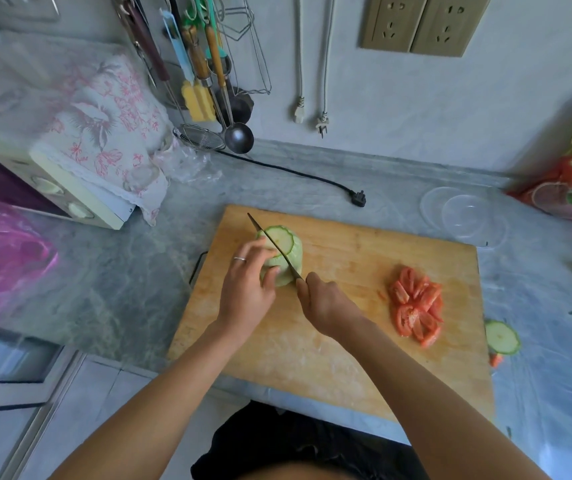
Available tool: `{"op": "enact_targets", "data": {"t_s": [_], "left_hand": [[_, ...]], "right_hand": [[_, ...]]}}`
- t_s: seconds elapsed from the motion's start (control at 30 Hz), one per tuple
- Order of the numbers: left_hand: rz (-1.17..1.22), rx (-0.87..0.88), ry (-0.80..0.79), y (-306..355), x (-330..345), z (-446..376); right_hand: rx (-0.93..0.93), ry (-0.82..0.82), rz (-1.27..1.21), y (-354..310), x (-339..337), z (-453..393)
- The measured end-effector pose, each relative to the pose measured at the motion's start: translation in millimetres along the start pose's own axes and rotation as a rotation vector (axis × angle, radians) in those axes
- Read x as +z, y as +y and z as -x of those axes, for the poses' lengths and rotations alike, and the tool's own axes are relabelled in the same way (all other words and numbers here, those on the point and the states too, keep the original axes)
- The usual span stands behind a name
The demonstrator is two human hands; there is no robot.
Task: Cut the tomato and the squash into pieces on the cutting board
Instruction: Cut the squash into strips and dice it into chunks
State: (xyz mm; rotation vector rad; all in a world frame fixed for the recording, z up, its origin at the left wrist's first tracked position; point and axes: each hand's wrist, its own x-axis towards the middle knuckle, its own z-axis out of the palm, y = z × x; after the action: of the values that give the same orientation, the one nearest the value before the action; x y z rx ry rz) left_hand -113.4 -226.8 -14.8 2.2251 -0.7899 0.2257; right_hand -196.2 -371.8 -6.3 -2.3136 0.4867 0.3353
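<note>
Grey countertop carries the cutting board (329, 341) at frame centre. Tomato pieces (416, 306) lie cut at centre right. Left hand (246, 289) curls around the squash (279, 254); right hand (326, 303) grips the knife (274, 245), apparently starting a lengthwise cut. Squash remains largely whole.

A pale green squash (279, 254) lies on the far left part of the wooden cutting board (329, 341), its flat cut end with a darker green scalloped rim turned away from the person. The knife (272, 245) runs lengthwise along its top, blade tip past the far end. The tomato (416, 304) is already cut: red wedges lie heaped on the right side of the board, well apart from the squash. One round squash slice (502, 337) lies off the board, just beyond its right edge.
</note>
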Motion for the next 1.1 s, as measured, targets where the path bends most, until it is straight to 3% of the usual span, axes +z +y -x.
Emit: {"op": "enact_targets", "data": {"t_s": [0.17,0.33,0.4,0.77,1.1], "left_hand": [[-0.285,0.118,-0.189,6,-24,-21],[-0.694,0.498,-0.748,13,-31,-78],[-0.719,0.546,-0.854,15,-29,-91],[-0.535,0.483,-0.823,6,-26,-94],[-0.387,0.325,-0.689,8,-22,-76]], "right_hand": [[0.015,-0.006,0.019,6,3,8],[0.018,-0.008,0.046,-1,-4,9],[0.026,-0.007,0.052,-1,-7,12],[0.056,0.027,0.03,22,-35,45],[0.127,-0.087,0.027,34,-72,70]]}}
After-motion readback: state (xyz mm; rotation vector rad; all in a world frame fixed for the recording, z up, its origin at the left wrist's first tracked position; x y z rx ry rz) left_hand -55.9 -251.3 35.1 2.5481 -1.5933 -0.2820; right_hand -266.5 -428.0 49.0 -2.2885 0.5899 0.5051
